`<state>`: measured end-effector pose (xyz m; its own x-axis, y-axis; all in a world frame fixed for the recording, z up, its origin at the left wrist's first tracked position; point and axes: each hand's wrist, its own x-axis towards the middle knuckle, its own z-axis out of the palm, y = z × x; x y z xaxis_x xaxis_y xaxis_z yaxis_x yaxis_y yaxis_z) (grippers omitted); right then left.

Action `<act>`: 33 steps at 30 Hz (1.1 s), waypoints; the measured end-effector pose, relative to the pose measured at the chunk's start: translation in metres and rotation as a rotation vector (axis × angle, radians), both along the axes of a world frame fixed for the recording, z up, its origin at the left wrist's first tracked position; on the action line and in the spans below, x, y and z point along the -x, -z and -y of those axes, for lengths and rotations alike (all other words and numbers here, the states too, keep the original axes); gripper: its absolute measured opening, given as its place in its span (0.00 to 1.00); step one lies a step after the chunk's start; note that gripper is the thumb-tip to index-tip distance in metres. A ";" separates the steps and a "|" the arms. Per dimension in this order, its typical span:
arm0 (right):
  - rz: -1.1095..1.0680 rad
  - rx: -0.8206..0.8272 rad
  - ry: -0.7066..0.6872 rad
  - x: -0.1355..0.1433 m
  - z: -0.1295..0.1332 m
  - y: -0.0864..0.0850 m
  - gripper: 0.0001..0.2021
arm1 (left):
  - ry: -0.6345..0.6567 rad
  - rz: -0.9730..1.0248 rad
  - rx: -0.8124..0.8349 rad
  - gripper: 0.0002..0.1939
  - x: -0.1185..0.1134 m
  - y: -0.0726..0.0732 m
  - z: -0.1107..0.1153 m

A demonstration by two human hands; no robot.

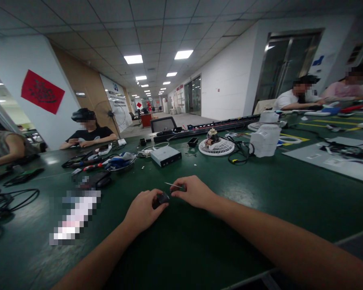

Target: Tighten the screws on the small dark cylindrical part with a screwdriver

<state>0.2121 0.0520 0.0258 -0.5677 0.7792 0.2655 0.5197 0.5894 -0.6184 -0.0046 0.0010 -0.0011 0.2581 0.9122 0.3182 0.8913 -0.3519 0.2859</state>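
Over the near middle of the green table, my left hand is closed round a small black block-like part; its exact kind is too small to make out. Just to the right, my right hand is pinched on a thin, pale metal tool, whose slim end points left above the black part. Something dark shows at the fingertips of that hand, too small to name. The two hands are close together but apart. Beyond them lies a grey metal box like a disc drive.
Behind are a round white vented cover with parts on it, a white plastic housing and a black cable. Tools and cables lie left. A pale panel is at right. Several people sit around, including a person in black.
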 end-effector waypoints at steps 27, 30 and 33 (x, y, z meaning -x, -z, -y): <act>-0.136 -0.033 -0.079 0.002 0.007 0.001 0.08 | 0.262 0.016 -0.248 0.16 0.000 -0.004 0.006; -0.107 0.030 -0.132 0.002 0.007 0.002 0.12 | 0.322 -0.016 -0.272 0.13 0.001 -0.006 0.005; -0.069 0.003 -0.203 0.002 0.007 0.002 0.10 | 0.371 -0.057 -0.273 0.12 0.000 -0.007 0.005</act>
